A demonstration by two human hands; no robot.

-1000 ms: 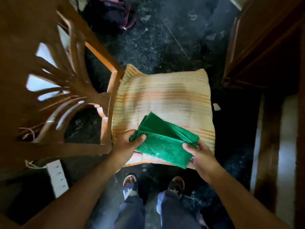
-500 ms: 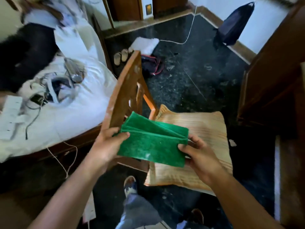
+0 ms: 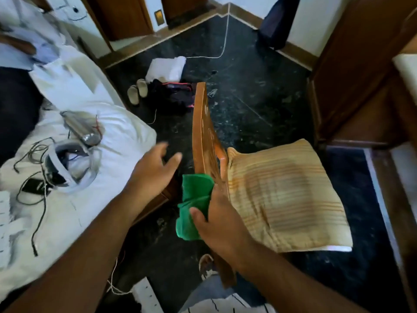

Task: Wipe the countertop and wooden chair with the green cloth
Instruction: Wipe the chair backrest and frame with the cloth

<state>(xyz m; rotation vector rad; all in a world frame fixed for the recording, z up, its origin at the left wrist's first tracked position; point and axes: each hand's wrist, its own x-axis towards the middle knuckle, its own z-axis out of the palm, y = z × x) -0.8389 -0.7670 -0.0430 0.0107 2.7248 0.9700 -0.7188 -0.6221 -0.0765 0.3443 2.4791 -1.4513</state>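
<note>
Pressing the green cloth (image 3: 195, 204) against the outer face of the wooden chair (image 3: 203, 136) backrest, my right hand (image 3: 222, 224) has its grip closed on the bunched fabric, thumb pinning it from the near side while the fingers wrap toward the wood. The cloth sits low on the backrest, just beside the seat corner where the striped cushion (image 3: 284, 195) rests, and it hangs folded rather than spread flat. My left hand (image 3: 155, 170) is empty, its grip open with fingers splayed, hovering above the dark floor (image 3: 248, 98) between the chair and the edge of the bed (image 3: 94, 168); it looks blurred, so I cannot tell where it is heading. I judge the chair part of the job is under way, and no countertop shows in this view. The main risk I see is the chair itself: nothing steadies it, so a firm stroke along the backrest could tip or slide it on the smooth floor. The wadded cloth could also slip out from under my thumb, since only part of it is pinned. Loose cables (image 3: 33, 168) trail across the bed's near edge, and a careless left-hand sweep could snag them.
</note>
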